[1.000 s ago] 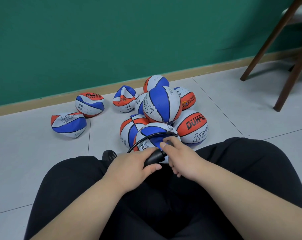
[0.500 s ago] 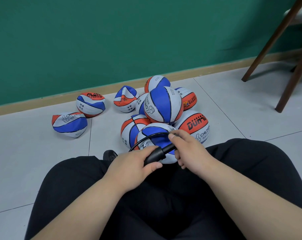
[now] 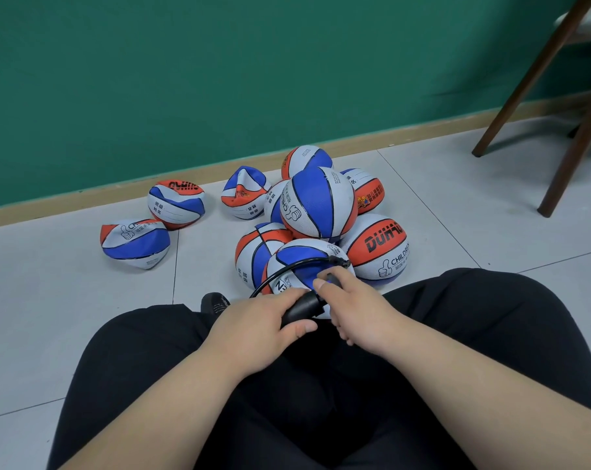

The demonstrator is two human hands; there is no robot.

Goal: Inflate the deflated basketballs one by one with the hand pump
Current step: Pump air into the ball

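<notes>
I sit on the floor with a blue, white and orange basketball between my knees. My left hand grips the black barrel of the hand pump. My right hand grips the pump's handle, close to the barrel. The pump's black hose arcs over the ball to a fitting at its upper right. Behind it lies a pile of several round basketballs. Three crumpled, deflated balls lie to the left.
A green wall with a tan skirting board runs behind the balls. Dark wooden chair legs stand at the right. My legs in black trousers fill the foreground on grey floor tiles. A black shoe shows near my left knee.
My right hand pulled the pump handle out away from the barrel, then pushed it back in toward my left hand. The left hand and the ball stayed put.
</notes>
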